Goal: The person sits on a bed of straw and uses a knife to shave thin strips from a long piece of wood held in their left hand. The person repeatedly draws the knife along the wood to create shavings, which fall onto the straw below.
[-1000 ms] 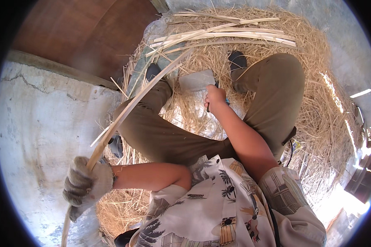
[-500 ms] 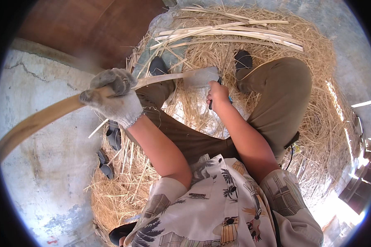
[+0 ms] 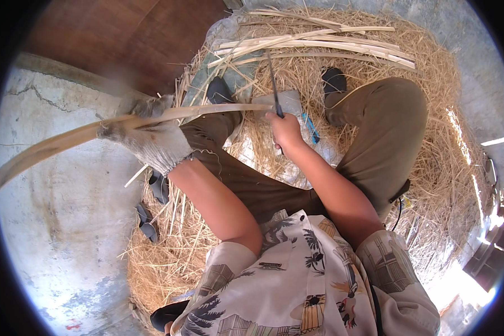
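A long, curved bamboo strip (image 3: 56,147) runs from the far left across to the middle. My left hand (image 3: 148,140), in a worn white and grey glove, holds the strip between fingers and thumb; the fingers are partly blurred. My bare right hand (image 3: 287,134) grips the dark handle of a knife (image 3: 273,81), its thin dark blade pointing away from me. Against the strip's right end lies the base of the blade. Behind them, a grey flat-topped block (image 3: 289,101) sits between my feet. A blue-handled tool (image 3: 311,129) lies just right of my right hand.
Several pale split strips (image 3: 319,45) lie beyond my feet on a heap of straw-like shavings (image 3: 425,140). A cracked wall (image 3: 56,224) stands on the left, below a brown panel (image 3: 123,39). Dark sandals (image 3: 145,224) lie beside my left leg.
My right hand has moved slightly left, and the knife now meets the strip, its blade turned edge-on. The strip's right end reaches farther right. The blue-handled tool shows more fully.
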`<state>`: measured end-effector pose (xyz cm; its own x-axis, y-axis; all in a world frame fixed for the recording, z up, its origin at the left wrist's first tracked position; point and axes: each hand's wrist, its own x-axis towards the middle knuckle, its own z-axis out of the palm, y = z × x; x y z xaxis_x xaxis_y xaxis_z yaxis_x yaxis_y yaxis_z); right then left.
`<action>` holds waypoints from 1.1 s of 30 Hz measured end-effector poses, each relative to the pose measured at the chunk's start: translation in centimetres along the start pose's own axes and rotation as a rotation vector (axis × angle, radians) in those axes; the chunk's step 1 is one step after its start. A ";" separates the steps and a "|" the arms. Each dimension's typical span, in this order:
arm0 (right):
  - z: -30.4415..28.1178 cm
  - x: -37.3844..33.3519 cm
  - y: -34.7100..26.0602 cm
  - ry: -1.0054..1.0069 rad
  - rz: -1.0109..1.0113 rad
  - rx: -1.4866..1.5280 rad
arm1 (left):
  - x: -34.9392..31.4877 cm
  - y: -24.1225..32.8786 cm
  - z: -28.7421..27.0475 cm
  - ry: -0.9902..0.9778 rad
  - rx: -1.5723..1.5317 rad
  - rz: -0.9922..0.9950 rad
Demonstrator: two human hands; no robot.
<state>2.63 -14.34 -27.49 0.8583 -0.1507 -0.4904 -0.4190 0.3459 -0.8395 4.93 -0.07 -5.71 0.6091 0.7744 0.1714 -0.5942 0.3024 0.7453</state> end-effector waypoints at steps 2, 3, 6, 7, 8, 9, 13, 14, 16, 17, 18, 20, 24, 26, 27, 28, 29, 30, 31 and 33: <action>0.6 -0.9 -0.3 -0.120 0.002 -0.062 | 2.0 -0.3 -2.8 -0.219 -0.066 -0.009; 0.9 -1.5 -0.3 -0.197 0.003 -0.061 | 2.3 -0.2 -3.4 -0.329 -0.099 -0.015; 1.9 -3.8 -0.6 -0.347 -0.062 -0.137 | 2.4 -0.7 -3.6 -0.274 -0.141 -0.006; 2.3 -4.7 -0.6 -0.384 -0.096 -0.175 | 2.4 -0.8 -3.7 -0.287 -0.156 -0.019; 2.7 -5.5 -0.6 -0.392 -0.142 -0.201 | 2.3 -0.9 -3.6 -0.300 -0.178 -0.032; 3.1 -6.2 -0.6 -0.399 -0.189 -0.227 | 2.2 -0.9 -3.6 -0.314 -0.200 -0.046; 3.5 -7.0 -0.1 -0.437 -0.238 -0.306 | 1.8 -1.3 -3.7 -0.610 -0.230 -0.108; 3.5 -7.4 -0.5 -0.429 -0.234 -0.314 | 2.2 -1.2 -3.7 -0.699 -0.244 -0.123; 3.0 -8.4 -1.3 -0.370 -0.243 -0.208 | 2.0 -1.4 -3.9 -0.739 -0.280 -0.149; 3.2 -9.1 -1.8 -0.328 -0.275 -0.108 | 1.6 -1.3 -3.7 -0.697 -0.299 -0.157; 3.4 -9.7 -2.2 -0.287 -0.306 -0.008 | 1.3 -1.3 -3.5 -0.654 -0.316 -0.164; 3.6 -10.5 -2.8 -0.273 -0.304 0.184 | 1.1 -1.2 -3.2 -0.710 -0.286 -0.171; 2.7 -9.9 -2.6 -0.595 -0.122 0.187 | 0.0 -1.0 -2.4 -0.697 -0.297 -0.188; 3.0 -9.4 -2.6 -0.675 0.050 0.139 | 0.4 -1.0 -2.7 -0.711 -0.256 -0.183; 3.2 -9.5 -2.5 -0.643 0.026 0.092 | 0.8 -1.1 -3.0 -0.720 -0.263 -0.175; 3.2 -9.5 -2.5 -0.610 0.001 0.045 | 1.2 -1.2 -3.2 -0.730 -0.270 -0.166; 3.1 -9.8 -3.0 -0.610 -0.047 0.039 | 1.2 -1.2 -3.3 -0.708 -0.265 -0.151; 3.1 -10.2 -3.5 -0.560 -0.088 0.065 | 1.2 -1.2 -3.4 -0.686 -0.260 -0.135; 3.0 -10.8 -4.0 -0.509 -0.129 0.091 | 1.3 -1.2 -3.5 -0.664 -0.254 -0.119; 2.8 -11.8 -4.4 -0.414 -0.270 0.151 | 1.7 -1.2 -3.7 -0.731 -0.252 -0.116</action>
<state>-4.79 -11.46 -17.40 0.9880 0.1160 -0.1020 -0.1456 0.4794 -0.8654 4.78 2.92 -8.68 0.8139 0.1937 0.5478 -0.5538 0.5440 0.6304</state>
